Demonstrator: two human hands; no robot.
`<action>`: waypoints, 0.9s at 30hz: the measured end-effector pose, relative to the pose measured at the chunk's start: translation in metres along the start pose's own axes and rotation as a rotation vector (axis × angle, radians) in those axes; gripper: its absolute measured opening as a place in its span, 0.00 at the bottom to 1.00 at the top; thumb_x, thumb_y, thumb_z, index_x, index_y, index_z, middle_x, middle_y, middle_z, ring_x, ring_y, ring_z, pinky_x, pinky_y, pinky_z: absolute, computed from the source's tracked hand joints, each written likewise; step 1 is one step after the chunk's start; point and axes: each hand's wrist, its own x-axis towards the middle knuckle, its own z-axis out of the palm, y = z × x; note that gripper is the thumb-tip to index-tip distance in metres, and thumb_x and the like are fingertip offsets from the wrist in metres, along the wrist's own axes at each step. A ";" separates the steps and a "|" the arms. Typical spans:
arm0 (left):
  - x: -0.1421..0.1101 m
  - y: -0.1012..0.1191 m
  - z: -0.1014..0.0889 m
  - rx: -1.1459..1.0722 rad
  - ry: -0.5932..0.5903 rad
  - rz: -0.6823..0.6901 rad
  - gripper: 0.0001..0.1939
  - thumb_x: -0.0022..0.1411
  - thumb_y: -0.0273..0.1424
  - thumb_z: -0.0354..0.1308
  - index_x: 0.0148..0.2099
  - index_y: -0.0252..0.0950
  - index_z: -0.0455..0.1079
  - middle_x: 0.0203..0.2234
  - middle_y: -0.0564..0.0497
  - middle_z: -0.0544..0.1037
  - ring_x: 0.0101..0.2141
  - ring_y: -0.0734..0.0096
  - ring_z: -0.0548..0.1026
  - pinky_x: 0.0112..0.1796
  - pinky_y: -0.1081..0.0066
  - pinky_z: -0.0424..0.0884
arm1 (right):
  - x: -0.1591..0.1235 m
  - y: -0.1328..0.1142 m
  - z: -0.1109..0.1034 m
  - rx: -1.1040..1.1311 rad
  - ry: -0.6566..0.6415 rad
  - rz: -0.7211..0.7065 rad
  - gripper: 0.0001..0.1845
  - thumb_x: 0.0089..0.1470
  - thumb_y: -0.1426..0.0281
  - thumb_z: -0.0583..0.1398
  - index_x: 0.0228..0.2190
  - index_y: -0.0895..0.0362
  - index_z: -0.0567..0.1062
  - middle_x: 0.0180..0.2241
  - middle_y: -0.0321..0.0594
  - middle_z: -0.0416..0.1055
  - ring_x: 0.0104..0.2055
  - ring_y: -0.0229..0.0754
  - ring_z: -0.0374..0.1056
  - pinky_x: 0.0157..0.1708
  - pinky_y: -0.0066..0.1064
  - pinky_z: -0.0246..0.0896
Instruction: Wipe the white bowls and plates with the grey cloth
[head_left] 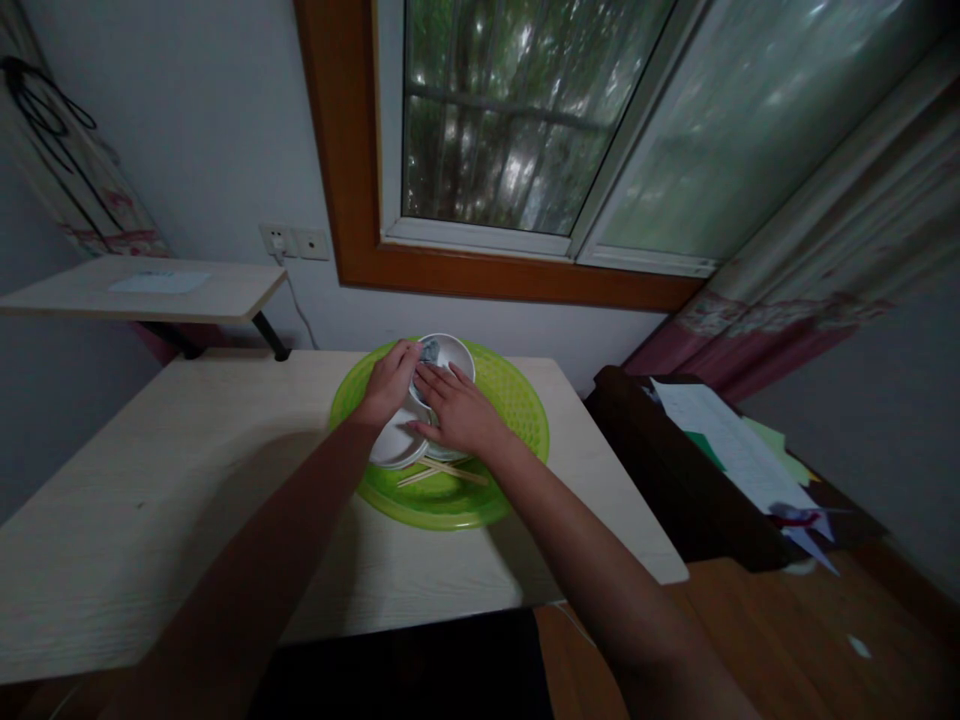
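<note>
A white bowl (459, 352) sits at the far middle of a round green tray (525, 400). My left hand (390, 384) is closed at the bowl's left rim, its fingertips beside a grey-blue cloth (430, 351) inside the bowl. Over the bowl's near side lies my right hand (461, 408), fingers stretched out, partly covering the cloth and the rim. White plates (396, 442) are stacked nearer to me, below the left hand. A pair of wooden chopsticks (457, 470) lies crossed on the tray's near part.
The tray stands on a pale wooden table (187, 480) against the wall. A raised shelf (150, 285) with a sheet of paper is at the left back. Right of the table, papers (727, 430) lie on a dark piece of furniture (637, 450). A window (525, 130) is behind.
</note>
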 end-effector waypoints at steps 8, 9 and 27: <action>0.000 -0.001 0.002 -0.076 -0.027 0.017 0.19 0.70 0.44 0.47 0.45 0.37 0.73 0.44 0.48 0.80 0.44 0.65 0.75 0.49 0.68 0.68 | 0.000 0.004 -0.004 -0.073 0.023 0.104 0.42 0.63 0.52 0.58 0.67 0.67 0.60 0.70 0.55 0.54 0.70 0.59 0.53 0.72 0.51 0.40; 0.000 -0.001 0.003 -0.080 -0.020 0.012 0.19 0.70 0.44 0.47 0.45 0.37 0.73 0.43 0.48 0.80 0.43 0.65 0.75 0.47 0.68 0.68 | 0.000 0.005 -0.005 -0.084 0.025 0.114 0.41 0.62 0.53 0.59 0.66 0.68 0.61 0.70 0.56 0.55 0.70 0.59 0.54 0.72 0.50 0.40; 0.004 -0.007 -0.003 -0.104 0.120 -0.019 0.20 0.68 0.48 0.47 0.39 0.40 0.73 0.36 0.49 0.78 0.38 0.63 0.74 0.41 0.66 0.71 | -0.001 0.000 -0.019 -0.071 0.018 0.063 0.18 0.65 0.59 0.57 0.42 0.59 0.79 0.41 0.50 0.78 0.47 0.54 0.68 0.51 0.45 0.61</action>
